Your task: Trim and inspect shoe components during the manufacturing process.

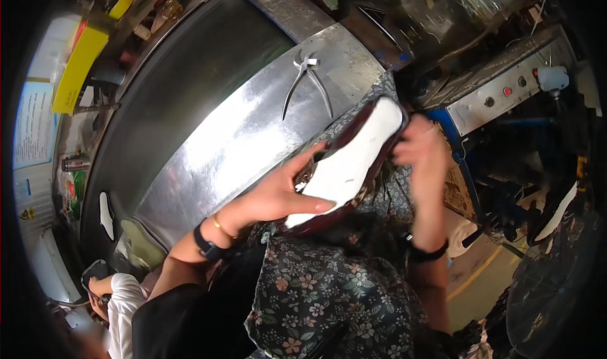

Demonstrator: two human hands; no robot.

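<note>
"Over on the left side and up past the middle, what is that big shiny thing?"

"It's a metal surface (221,131). It's the largest thing near the hands."

"What comes next in size?"

"The flowery apron (335,302) that the person wears. Then comes the dark red shoe (313,224). It is bottom up over the apron, close to the near edge of the surface."

"Is the shoe all done?"

"I don't think so. The white bottom piece (354,156) is in its place, and the red part goes up around its sides. So that bit looks done. But the white still shows, with no thick sole over it, so I guess the bottom is left to do. I can't tell if the red edges are stuck down."

"And the hands?"

"The left hand (272,196) has a good hold of the shoe. Its thumb presses on the white piece and its fingers go around the side. The right hand (422,147) is by the far end of the shoe. It's blurry, so I can't tell if it is gripping or just touching."

"What about something smaller?"

"The pliers (305,68). They lie on the surface with their legs spread, and no hand is on them."
</note>
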